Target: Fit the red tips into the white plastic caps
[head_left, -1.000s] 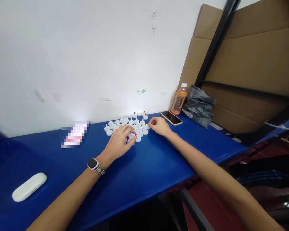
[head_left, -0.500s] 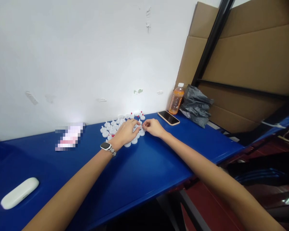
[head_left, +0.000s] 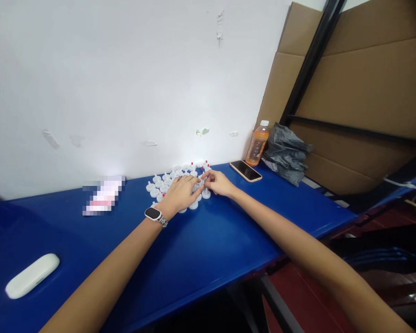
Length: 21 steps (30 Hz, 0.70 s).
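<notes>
Several small white nozzle caps (head_left: 164,184), a few with red tips, stand in a cluster on the blue table (head_left: 208,240) near the wall. My left hand (head_left: 180,193), with a watch on the wrist, lies over the cluster's near side and covers some caps. My right hand (head_left: 219,182) meets it from the right. The fingertips of both hands pinch together around one small white cap (head_left: 201,178) at the cluster's right side. What exactly each finger grips is too small to tell.
A phone (head_left: 246,170) lies right of the caps, beside an orange drink bottle (head_left: 257,143) and a crumpled grey bag (head_left: 287,153). A white oblong case (head_left: 32,275) rests at the table's left front. Cardboard sheets (head_left: 360,88) lean at the right. A blurred packet (head_left: 103,195) lies near the wall.
My left hand moved from the cluster's near edge up and right to meet my right hand. Both hands' fingertips came together over one cap.
</notes>
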Each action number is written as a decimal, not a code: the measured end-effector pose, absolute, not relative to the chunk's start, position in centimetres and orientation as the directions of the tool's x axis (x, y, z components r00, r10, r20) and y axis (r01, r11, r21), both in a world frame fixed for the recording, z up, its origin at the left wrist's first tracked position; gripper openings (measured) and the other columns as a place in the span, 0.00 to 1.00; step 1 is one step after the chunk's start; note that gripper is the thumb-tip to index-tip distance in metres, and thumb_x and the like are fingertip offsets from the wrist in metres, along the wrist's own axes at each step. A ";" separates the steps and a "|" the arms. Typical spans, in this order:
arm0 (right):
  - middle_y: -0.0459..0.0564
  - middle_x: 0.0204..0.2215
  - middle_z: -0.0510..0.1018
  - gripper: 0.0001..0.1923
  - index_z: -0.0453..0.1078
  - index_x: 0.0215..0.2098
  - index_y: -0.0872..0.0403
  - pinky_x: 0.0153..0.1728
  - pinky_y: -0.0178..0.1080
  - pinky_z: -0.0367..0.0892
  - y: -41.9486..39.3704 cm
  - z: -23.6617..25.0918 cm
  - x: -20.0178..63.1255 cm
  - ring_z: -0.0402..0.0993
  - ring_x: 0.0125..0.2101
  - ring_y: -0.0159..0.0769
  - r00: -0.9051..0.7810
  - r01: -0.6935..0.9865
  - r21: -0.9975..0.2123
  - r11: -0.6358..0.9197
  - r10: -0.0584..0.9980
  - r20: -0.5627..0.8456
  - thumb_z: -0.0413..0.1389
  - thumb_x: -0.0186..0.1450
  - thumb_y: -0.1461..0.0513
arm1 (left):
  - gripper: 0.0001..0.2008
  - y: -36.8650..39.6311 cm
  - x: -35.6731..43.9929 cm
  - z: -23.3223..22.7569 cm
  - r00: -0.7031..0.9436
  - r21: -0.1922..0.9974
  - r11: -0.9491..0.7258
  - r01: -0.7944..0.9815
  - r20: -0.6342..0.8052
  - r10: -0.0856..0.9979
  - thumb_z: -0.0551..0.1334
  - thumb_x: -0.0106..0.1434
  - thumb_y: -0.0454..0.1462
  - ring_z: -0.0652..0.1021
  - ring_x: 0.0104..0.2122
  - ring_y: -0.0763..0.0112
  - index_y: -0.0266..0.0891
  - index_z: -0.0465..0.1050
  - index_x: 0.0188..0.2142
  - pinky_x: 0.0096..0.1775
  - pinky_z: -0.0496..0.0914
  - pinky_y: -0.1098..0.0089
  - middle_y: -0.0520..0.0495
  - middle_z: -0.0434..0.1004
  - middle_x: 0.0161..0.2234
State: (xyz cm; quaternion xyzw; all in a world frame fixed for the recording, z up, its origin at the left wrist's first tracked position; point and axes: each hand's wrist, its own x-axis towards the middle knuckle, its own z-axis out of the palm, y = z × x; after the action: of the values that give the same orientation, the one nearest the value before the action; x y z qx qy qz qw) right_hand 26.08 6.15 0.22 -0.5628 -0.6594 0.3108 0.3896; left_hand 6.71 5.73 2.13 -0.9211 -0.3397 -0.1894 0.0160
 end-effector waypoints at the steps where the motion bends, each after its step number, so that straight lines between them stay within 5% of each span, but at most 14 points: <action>1: 0.44 0.23 0.76 0.15 0.70 0.41 0.55 0.21 0.30 0.64 6.3 0.4 26.3 0.72 0.22 0.31 -0.048 0.462 -0.877 0.131 0.991 0.123 0.55 0.55 0.69 | 0.19 5.7 6.7 2.3 0.690 0.107 -0.769 0.630 0.378 0.617 0.48 0.72 0.46 0.73 0.51 0.56 0.39 0.71 0.50 0.52 0.64 0.55 0.42 0.76 0.48; 5: 0.46 0.24 0.76 0.10 0.69 0.41 0.55 0.17 0.30 0.63 7.8 0.7 27.6 0.72 0.21 0.32 0.111 0.472 -0.881 0.041 0.988 0.106 0.55 0.60 0.66 | 0.17 5.4 6.8 3.2 0.661 0.132 -0.764 0.631 0.423 0.619 0.48 0.72 0.45 0.73 0.49 0.58 0.40 0.71 0.48 0.52 0.63 0.56 0.43 0.76 0.47; 9: 0.45 0.25 0.78 0.11 0.71 0.43 0.54 0.27 0.33 0.68 10.5 0.4 28.5 0.73 0.24 0.31 0.225 0.650 -0.759 0.025 0.948 0.224 0.58 0.61 0.62 | 0.15 5.2 7.4 4.0 0.635 0.170 -0.742 0.649 0.415 0.651 0.49 0.71 0.43 0.73 0.46 0.58 0.41 0.73 0.43 0.48 0.64 0.57 0.44 0.76 0.44; 14: 0.48 0.29 0.80 0.09 0.75 0.39 0.52 0.36 0.36 0.68 12.7 -0.2 27.8 0.75 0.31 0.35 0.247 0.707 -0.707 0.019 0.930 0.272 0.59 0.59 0.62 | 0.16 5.0 7.5 3.9 0.626 0.179 -0.735 0.654 0.418 0.659 0.49 0.72 0.42 0.73 0.45 0.59 0.41 0.74 0.40 0.45 0.65 0.58 0.45 0.76 0.42; 21: 0.48 0.28 0.79 0.07 0.75 0.36 0.55 0.35 0.34 0.67 10.4 0.9 27.1 0.74 0.30 0.33 0.195 0.676 -0.717 0.169 0.898 0.395 0.57 0.62 0.61 | 0.16 4.5 6.1 4.1 0.582 0.229 -0.733 0.640 0.478 0.658 0.48 0.72 0.45 0.74 0.45 0.60 0.41 0.72 0.42 0.47 0.66 0.58 0.45 0.75 0.43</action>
State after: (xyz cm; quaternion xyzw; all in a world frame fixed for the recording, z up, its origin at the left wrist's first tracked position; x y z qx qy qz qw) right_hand 27.08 10.41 0.91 -0.6323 -0.6221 0.1247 0.4446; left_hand 6.10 4.53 4.13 -0.8893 -0.3650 -0.2750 -0.0160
